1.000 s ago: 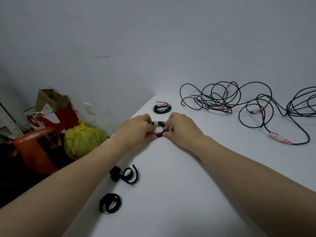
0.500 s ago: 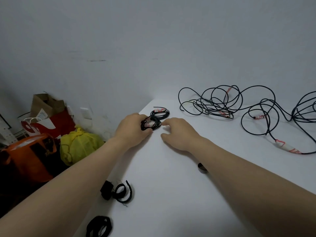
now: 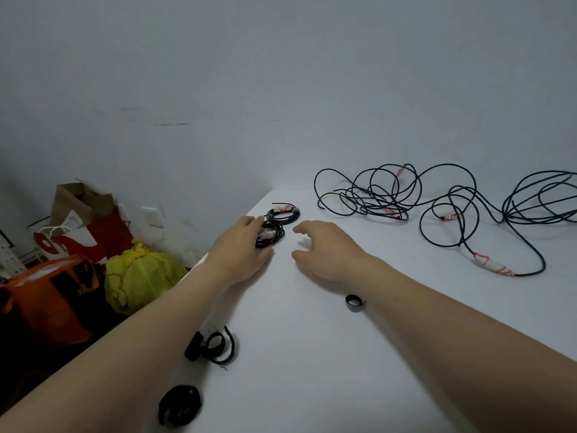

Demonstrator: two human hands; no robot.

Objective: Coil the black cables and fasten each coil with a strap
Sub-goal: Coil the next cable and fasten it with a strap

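Two small strapped black cable coils (image 3: 282,214) are sitting together at the white table's (image 3: 312,354) far-left corner, left hand (image 3: 242,250) loosely curling around the nearer one, seemingly parking it, right hand (image 3: 324,248) hovering empty, fingers spread.

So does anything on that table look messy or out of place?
Yes: the loose black cables at the far right lie in a tangled sprawl, unlike the two neat coils by the left hand.
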